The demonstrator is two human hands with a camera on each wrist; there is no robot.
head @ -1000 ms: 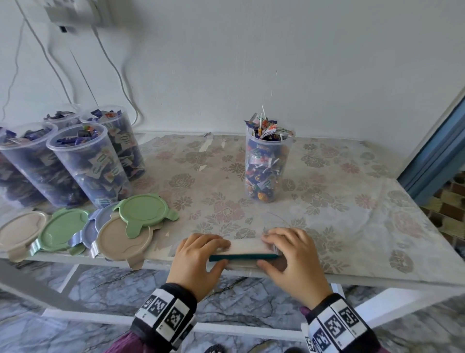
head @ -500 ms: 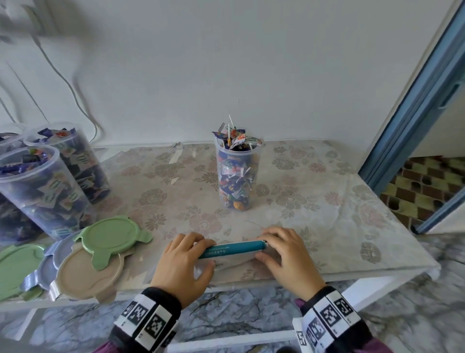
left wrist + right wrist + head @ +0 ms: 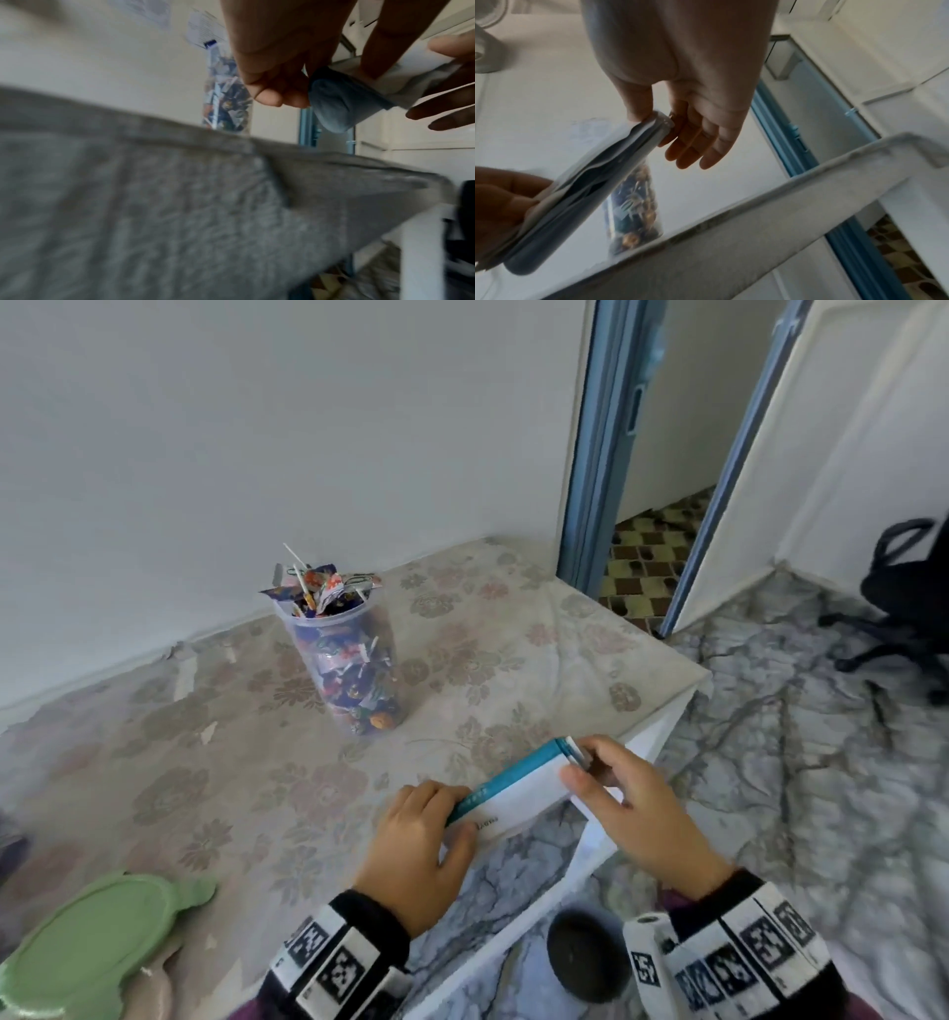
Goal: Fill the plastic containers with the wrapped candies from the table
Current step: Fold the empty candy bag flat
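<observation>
A clear plastic container (image 3: 349, 660), heaped with wrapped candies and lollipops, stands upright on the floral tablecloth; it also shows in the wrist views as the container (image 3: 226, 97) and the container (image 3: 634, 213). Both hands hold a folded white packet with a teal edge (image 3: 518, 788) in the air, just off the table's front corner, its right end tilted up. My left hand (image 3: 452, 819) grips its left end, fingers curled over the teal edge (image 3: 339, 101). My right hand (image 3: 585, 767) pinches the right end between thumb and fingers (image 3: 664, 125).
A green lid (image 3: 97, 947) lies on a beige lid (image 3: 159, 988) at the table's front left. The table (image 3: 667, 726) ends just right of the hands. Beyond are marble floor, a blue-framed doorway (image 3: 580, 505) and a black chair base (image 3: 904, 608). A dark round object (image 3: 585, 952) sits below.
The head view has swung right, so the filled containers at the left are out of view. Both hands have lifted the packet off the table's front edge and carried it right, tilting it.
</observation>
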